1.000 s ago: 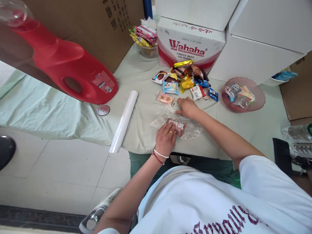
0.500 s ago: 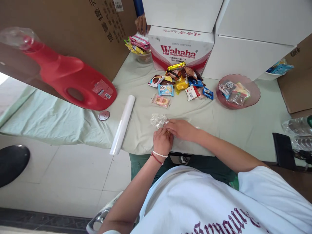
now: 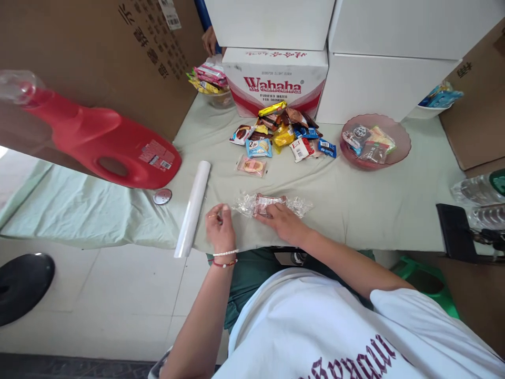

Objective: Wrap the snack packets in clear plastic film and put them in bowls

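Note:
A small reddish-brown packet (image 3: 270, 199) lies on the cloth, wrapped in crumpled clear plastic film (image 3: 300, 205) that sticks out in bunched ends on both sides. My right hand (image 3: 287, 222) grips it from the near side, fingers over its front edge. At the film's left end is my left hand (image 3: 220, 227), its fingers curled in and thumb pressed against them; what is pinched there is too fine to make out. A white roll of film (image 3: 192, 210) lies left of that hand. Beyond the packet sits a pink wrapped snack (image 3: 251, 166).
A pile of packaged snacks (image 3: 282, 134) leans near a Wahaha carton (image 3: 276, 84). To the right stands a pink bowl (image 3: 400, 150) with packets; a red jug (image 3: 114, 142) stands left. Another person's hand (image 3: 209, 41) is at the back, above a bowl of packets (image 3: 211, 73).
My hands, together before, are now apart: the left has moved left and the right rests on the packet. The wrapped packet, mostly hidden earlier, now shows. The view has shifted slightly.

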`<state>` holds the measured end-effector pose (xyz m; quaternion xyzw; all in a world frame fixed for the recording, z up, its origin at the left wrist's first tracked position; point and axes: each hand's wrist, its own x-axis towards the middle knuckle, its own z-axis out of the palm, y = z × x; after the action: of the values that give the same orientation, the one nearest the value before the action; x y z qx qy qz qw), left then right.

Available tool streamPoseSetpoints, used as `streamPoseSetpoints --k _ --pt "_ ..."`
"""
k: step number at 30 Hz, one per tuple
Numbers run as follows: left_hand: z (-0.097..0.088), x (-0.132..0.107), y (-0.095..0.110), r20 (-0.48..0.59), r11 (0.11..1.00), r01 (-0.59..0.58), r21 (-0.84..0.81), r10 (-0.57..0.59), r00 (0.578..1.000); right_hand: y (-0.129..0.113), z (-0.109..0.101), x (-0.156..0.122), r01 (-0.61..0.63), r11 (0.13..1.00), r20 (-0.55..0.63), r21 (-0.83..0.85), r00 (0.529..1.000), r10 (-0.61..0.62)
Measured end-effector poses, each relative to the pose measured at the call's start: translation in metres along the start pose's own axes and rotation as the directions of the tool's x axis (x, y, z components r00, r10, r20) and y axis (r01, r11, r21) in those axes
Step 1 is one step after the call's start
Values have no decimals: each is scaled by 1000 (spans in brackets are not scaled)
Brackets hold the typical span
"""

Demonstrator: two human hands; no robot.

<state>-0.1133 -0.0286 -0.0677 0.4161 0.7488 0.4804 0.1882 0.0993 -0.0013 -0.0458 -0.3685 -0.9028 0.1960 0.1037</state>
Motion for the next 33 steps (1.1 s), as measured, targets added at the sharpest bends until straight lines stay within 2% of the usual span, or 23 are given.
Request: streamPoseSetpoints --k 2,4,7,10,12,14,16,17,19,20,21,22,24,25,26,28,30,33 --pt "9 4 6 -24 978 -36 205 41 999 -1 -1 1 -7 1000 -6 -3 1000 7" --pt "21 8 16 13 975 -23 220 21 1000 -1 -2 3 -11 1000 -4 5 1000 11" --pt "35 9 33 104 997 -6 78 -2 995 1 -5 4 -8 999 11 35 1000 7" --pt "39 -3 50 228 987 -122 -100 142 963 1 -6 3 -2 998 5 70 1000 1" --pt "38 -16 58 329 946 -294 -136 323 888 -1 -5 -2 -30 996 -21 87 999 32" --pt "36 -28 59 422 866 -489 -104 484 767 -4 -4 -13 -58 992 -51 111 997 64" --pt "35 -36 53 486 766 -639 -75 587 647 -8 -4 -31 -35 989 -65 141 997 44" --pt "35 -39 49 503 723 -688 -59 617 605 -8 -6 -42 5 986 -57 164 998 4" --pt "36 -44 38 516 662 -749 -22 650 559 -6 -12 -64 65 970 -44 235 997 -56" --pt "37 -46 33 516 640 -769 -3 659 547 -3 -16 -73 42 964 -75 262 997 -23" --pt "38 -48 29 514 622 -783 15 667 540 1 -21 -80 -25 962 -136 272 989 64" --pt "39 -50 26 510 609 -792 33 672 537 7 -25 -84 -130 956 -217 264 958 190" --pt "42 -53 22 497 591 -804 59 681 537 18 -32 -85 -377 899 -374 225 818 437" --pt "43 -54 22 490 586 -807 69 685 539 24 -35 -82 -466 862 -406 201 761 506" --pt "44 -54 22 485 583 -809 75 688 540 28 -37 -78 -515 839 -392 178 745 540" --pt "44 -54 24 485 582 -810 75 688 539 32 -40 -66 -517 839 -280 167 791 543" --pt "43 -55 25 495 587 -806 75 680 541 29 -44 -50 -461 857 -194 229 842 504" --pt "42 -60 25 489 604 -788 121 654 577 12 -52 -17 -362 877 -205 316 877 435"
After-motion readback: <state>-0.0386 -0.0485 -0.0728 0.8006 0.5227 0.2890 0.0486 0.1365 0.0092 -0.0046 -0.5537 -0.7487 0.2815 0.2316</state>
